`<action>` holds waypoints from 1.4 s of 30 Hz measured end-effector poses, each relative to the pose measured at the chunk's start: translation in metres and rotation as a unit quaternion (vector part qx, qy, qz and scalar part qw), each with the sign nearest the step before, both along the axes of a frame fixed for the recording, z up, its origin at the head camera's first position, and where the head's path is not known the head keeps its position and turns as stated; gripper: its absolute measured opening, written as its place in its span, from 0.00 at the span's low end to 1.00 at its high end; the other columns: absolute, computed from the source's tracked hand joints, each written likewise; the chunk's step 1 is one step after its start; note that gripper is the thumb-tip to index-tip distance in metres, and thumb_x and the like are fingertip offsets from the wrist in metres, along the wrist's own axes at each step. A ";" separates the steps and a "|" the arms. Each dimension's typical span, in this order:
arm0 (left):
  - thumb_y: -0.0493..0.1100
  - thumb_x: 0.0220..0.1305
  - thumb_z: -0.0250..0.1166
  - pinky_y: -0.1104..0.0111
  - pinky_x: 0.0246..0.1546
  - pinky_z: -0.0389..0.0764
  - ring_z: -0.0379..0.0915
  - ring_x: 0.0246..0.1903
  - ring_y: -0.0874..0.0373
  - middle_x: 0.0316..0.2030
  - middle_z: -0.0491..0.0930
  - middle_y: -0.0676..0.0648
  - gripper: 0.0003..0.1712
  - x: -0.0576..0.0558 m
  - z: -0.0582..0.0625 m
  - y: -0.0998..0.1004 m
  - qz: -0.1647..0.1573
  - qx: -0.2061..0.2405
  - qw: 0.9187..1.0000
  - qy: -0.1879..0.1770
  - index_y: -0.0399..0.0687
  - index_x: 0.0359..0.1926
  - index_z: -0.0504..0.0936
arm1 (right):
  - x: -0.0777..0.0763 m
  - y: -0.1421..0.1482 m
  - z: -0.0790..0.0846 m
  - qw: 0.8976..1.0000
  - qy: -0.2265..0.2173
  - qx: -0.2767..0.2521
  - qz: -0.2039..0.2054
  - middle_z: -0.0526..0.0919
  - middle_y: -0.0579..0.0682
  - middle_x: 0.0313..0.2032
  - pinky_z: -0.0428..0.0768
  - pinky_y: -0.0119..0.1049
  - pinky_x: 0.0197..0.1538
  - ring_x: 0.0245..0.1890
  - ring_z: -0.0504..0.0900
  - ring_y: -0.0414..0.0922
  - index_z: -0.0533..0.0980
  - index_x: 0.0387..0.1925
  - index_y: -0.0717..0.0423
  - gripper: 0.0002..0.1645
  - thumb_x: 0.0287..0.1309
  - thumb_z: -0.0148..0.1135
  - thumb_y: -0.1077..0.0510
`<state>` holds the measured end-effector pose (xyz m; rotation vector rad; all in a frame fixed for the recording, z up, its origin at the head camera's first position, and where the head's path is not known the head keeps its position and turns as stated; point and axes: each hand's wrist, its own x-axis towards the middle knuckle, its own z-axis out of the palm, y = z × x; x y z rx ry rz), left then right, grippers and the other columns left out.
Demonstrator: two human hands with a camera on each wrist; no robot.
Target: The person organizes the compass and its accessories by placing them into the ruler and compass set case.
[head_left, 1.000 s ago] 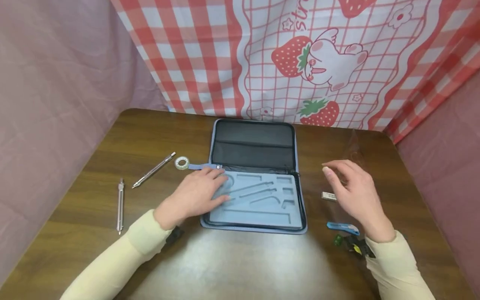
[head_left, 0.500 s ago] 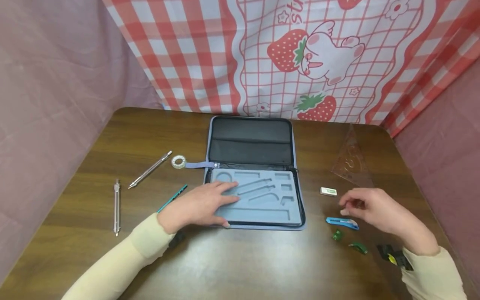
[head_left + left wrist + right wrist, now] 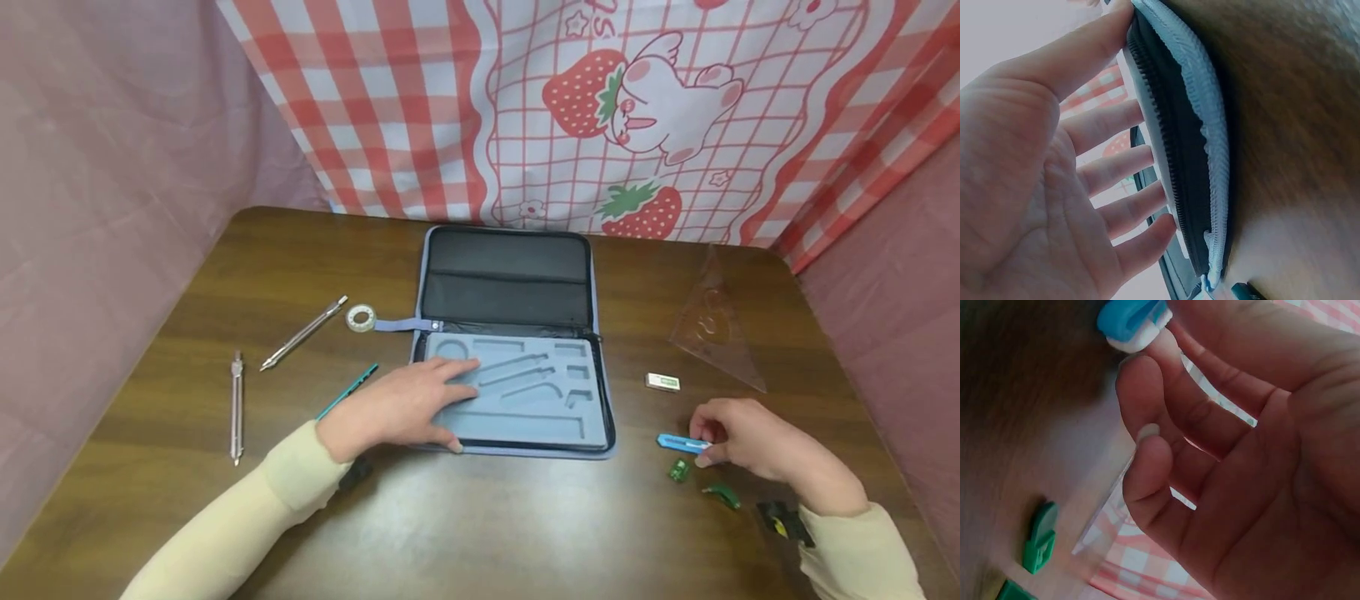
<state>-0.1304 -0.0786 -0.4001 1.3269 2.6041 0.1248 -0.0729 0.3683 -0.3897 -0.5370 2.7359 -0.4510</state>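
Note:
At the right, my right hand [image 3: 765, 437] pinches the end of a blue utility knife [image 3: 678, 442] between thumb and fingers, low over the table. In the right wrist view the knife's blue-and-white end [image 3: 1135, 325] shows at the fingertips. My left hand [image 3: 405, 404] lies with spread, fairly straight fingers on the left part of an unzipped case [image 3: 506, 292]. Its fingertips rest on the pale blue foam insert [image 3: 525, 406], which has shaped recesses, and the thumb is at the front edge. The left wrist view shows the case's zipper [image 3: 1160, 125] beside the fingers.
Near the knife are an eraser [image 3: 663, 382], a small green sharpener [image 3: 679, 470], a curved green piece [image 3: 722, 496] and a clear set square [image 3: 716, 333]. Leftward lie two silver compasses [image 3: 303, 333], a teal pencil [image 3: 348, 390] and a tape roll [image 3: 361, 317] at the case's strap.
My right hand has come down and rightward from above the eraser to the utility knife and now pinches it. My left hand has shifted slightly, its thumb moving to the case's front edge.

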 end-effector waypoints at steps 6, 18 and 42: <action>0.71 0.50 0.58 0.60 0.59 0.60 0.53 0.64 0.51 0.70 0.49 0.49 0.43 -0.001 0.000 0.000 -0.001 -0.012 1.000 -0.009 0.56 0.63 0.69 | 0.001 -0.006 0.001 1.000 0.007 0.028 0.004 0.67 0.39 0.22 0.67 0.33 0.27 0.23 0.64 0.34 0.70 0.23 0.44 0.16 0.36 0.72 0.54; 0.66 0.53 0.61 0.63 0.54 0.64 0.60 0.57 0.54 0.59 0.67 0.50 0.36 -0.014 0.011 0.019 -0.032 0.021 0.999 0.038 0.53 0.58 0.73 | -0.021 -0.053 0.023 0.995 0.091 0.010 0.031 0.70 0.39 0.26 0.71 0.33 0.30 0.26 0.68 0.37 0.74 0.28 0.46 0.14 0.38 0.70 0.60; 0.55 0.49 0.68 0.68 0.48 0.69 0.67 0.50 0.63 0.51 0.74 0.56 0.31 -0.030 0.002 0.027 -0.053 0.058 0.997 -0.015 0.58 0.57 0.76 | -0.055 -0.160 -0.007 0.967 0.201 -0.038 0.151 0.74 0.40 0.35 0.74 0.35 0.37 0.35 0.71 0.37 0.80 0.36 0.47 0.12 0.46 0.69 0.52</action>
